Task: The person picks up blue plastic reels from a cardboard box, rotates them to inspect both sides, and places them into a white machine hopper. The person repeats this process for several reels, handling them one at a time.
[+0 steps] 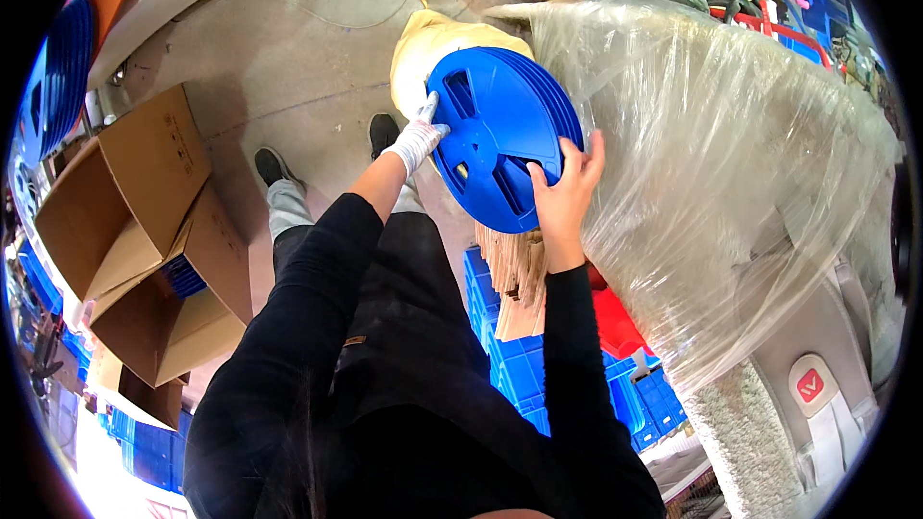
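Note:
A stack of several blue plastic reels (478, 145), round with cut-out windows, is held up tilted in front of me. On its left edge is my left hand (420, 139), in a white glove, its fingers closed on the rim. My right hand (565, 194), bare, grips the lower right edge, with the thumb on the top reel's face and the fingers at the stack's side. Part of its grip is hidden behind the rim. Beyond the reels lies a pale yellow sack (409, 50), partly covered by them.
Open cardboard boxes (154, 183) stand on the left, one holding blue items. Clear plastic sheeting (711, 154) drapes over a large bulk at right. Blue crates (519, 365), flat cardboard pieces (514, 274) and a red object (615, 317) are near my right arm. More blue reels (65, 77) are stacked far left.

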`<state>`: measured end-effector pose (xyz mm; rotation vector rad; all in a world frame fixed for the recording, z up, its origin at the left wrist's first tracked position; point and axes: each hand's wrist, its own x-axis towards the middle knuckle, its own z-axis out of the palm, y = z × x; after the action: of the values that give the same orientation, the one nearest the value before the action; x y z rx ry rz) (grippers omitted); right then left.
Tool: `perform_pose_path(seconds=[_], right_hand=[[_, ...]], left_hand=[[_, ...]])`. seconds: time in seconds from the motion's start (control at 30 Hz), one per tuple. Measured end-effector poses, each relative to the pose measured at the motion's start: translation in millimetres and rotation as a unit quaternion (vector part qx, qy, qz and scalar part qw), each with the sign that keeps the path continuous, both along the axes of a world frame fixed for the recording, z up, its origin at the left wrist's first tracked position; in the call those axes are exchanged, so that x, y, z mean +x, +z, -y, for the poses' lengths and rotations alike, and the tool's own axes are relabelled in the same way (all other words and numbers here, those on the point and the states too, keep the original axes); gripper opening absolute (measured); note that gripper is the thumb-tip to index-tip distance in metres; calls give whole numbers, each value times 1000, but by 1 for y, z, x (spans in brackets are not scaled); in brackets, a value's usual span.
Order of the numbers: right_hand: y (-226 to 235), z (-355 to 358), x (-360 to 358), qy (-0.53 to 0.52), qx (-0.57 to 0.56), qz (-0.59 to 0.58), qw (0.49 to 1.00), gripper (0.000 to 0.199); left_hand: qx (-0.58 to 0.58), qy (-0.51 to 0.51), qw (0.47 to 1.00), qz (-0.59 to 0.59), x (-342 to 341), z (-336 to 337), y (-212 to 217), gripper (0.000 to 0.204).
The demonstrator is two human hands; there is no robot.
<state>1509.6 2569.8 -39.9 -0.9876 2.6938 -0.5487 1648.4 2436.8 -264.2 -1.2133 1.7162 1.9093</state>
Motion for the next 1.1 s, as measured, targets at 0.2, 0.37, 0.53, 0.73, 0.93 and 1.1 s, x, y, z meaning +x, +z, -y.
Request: perform_pose_path(seconds=[0.2, 0.37, 0.53, 0.73, 0.93, 1.1], right_hand=[[-13, 18, -10, -144, 80, -7, 986, 76], [-20, 15, -31, -106, 169, 56, 978, 69], [7, 22, -36, -91, 246, -32, 965, 52], [91, 10, -30, -140, 225, -152, 952, 49], [95, -13, -12, -143, 214, -187, 948, 49], [67, -16, -11, -143, 362, -91, 917, 40]], left_hand=[[-77, 200, 977, 6, 13, -5, -26, 68], [-40, 115, 978, 171, 12, 9, -51, 50], [-168, -21, 973, 157, 6, 35, -22, 34], [-264, -88, 957, 83, -2, 44, 29, 43], [-274, -90, 953, 95, 5, 56, 35, 35], [-491, -178, 852, 47, -10, 45, 67, 31]])
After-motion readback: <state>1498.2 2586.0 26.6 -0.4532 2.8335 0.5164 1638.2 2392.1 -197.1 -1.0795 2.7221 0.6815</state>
